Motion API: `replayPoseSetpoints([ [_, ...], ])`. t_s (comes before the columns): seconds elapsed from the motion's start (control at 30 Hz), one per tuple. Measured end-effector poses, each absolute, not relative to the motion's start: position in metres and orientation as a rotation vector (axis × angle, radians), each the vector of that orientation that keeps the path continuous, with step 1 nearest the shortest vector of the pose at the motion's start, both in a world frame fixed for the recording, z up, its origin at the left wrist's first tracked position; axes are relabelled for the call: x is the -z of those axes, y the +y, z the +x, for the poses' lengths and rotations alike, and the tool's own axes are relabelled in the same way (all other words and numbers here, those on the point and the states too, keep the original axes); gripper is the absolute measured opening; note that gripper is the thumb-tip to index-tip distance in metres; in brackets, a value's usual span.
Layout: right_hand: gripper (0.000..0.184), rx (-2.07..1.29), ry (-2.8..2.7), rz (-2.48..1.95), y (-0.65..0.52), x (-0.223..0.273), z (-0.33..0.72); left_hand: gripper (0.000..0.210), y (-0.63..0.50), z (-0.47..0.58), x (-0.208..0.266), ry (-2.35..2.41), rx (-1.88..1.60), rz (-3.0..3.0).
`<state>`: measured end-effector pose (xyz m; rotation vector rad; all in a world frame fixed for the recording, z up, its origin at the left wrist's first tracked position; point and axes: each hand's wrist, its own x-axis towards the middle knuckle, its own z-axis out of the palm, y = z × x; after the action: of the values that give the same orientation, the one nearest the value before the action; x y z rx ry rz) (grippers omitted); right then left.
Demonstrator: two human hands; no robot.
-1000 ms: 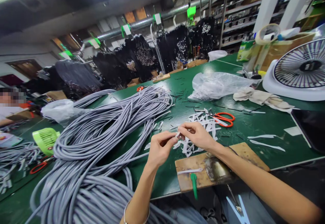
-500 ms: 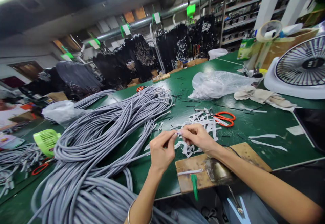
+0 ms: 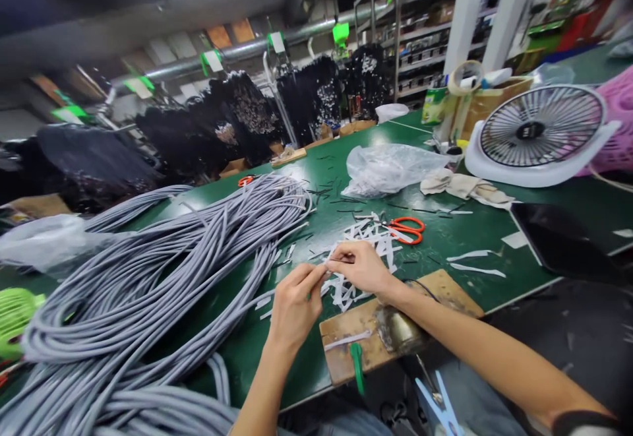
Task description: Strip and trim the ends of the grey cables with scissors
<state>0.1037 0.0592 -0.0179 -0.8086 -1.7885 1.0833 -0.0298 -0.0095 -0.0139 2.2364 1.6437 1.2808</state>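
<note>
My left hand (image 3: pixel 297 304) is closed in a pinch, and a grey cable (image 3: pixel 237 314) runs up to it from the coil on the left; the fingers cover its end. Fingertip to fingertip with it, my right hand (image 3: pixel 360 268) pinches a small pale piece too tiny to name. Under and behind both hands lies a heap of white strips (image 3: pixel 342 294). Orange-handled scissors (image 3: pixel 408 230) rest at the heap's far right side. The big bundle of grey cables (image 3: pixel 163 278) fills the table to the left.
At the table's near edge sits a wooden board (image 3: pixel 346 357) with a metal piece (image 3: pixel 398 330) and a green handle (image 3: pixel 357 367). Farther off are a plastic bag (image 3: pixel 390 169), gloves (image 3: pixel 462 186), a white fan (image 3: pixel 539 129) and a dark tablet (image 3: pixel 558 241). A green fan (image 3: pixel 17 324) stands far left.
The view has turned to the right, so the table and its things sit farther left. Both hands stay together, fingertips still meeting; the right fingers have curled slightly more.
</note>
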Motion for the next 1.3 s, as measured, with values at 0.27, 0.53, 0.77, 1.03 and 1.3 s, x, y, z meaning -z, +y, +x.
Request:
replayPoseSetpoints([
  [0.27,0.023,-1.948,-1.57,-0.729,0.061,0.015,0.103,0.017,-0.015,-0.038,-0.001,1.503,-1.551,1.651],
  [0.53,0.024,-0.955,-1.776,-0.558,0.047,0.01,0.106,0.027,-0.014,-0.042,-0.004,1.401,-1.387,1.518],
  [0.77,0.012,-0.858,-1.85,-0.611,0.052,0.008,0.111,0.024,-0.015,-0.042,0.003,1.533,-1.264,1.836],
  [1.03,0.017,-1.615,-1.641,-0.833,0.066,0.014,0.108,0.025,-0.016,-0.042,0.0,1.511,-1.097,2.173],
  [1.3,0.012,-0.928,-1.79,-0.699,0.056,0.015,0.108,0.028,-0.017,-0.047,0.001,1.578,-1.254,1.83],
])
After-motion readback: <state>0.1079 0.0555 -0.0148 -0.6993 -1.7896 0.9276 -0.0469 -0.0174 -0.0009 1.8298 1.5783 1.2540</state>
